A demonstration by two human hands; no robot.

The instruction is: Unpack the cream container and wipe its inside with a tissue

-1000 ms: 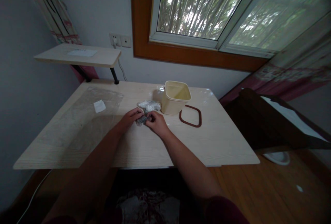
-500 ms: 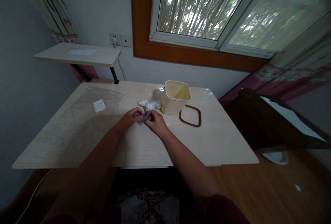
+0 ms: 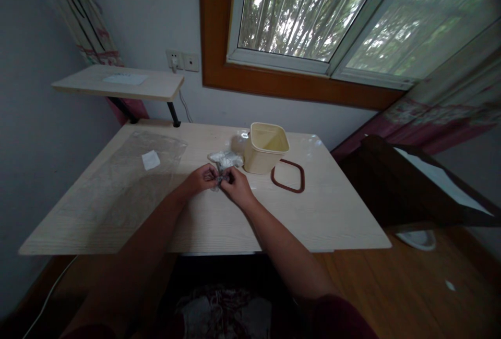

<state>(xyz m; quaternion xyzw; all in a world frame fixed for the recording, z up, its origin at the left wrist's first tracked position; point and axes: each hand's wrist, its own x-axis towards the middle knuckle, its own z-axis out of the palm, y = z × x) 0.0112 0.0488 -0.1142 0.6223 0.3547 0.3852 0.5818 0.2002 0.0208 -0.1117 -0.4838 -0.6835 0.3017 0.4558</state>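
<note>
My left hand and my right hand meet over the middle of the table, fingers closed on a crumpled clear plastic bag. Most of the piece between them is hidden by the fingers. Just beyond my fingertips the whitish crumpled plastic bunches up on the table; whether it is one piece with what I hold I cannot tell. A cream square bin stands upright behind my right hand. To its right a reddish-brown rounded square ring lies flat, close to the bin's base.
A large clear plastic sheet with a white paper square is spread on the left of the wooden table. A raised shelf stands at the back left. Dark furniture sits beyond the right edge.
My fingers have shifted slightly on the plastic, and less of it shows below them. The bin, the ring and the sheet have stayed in place.
</note>
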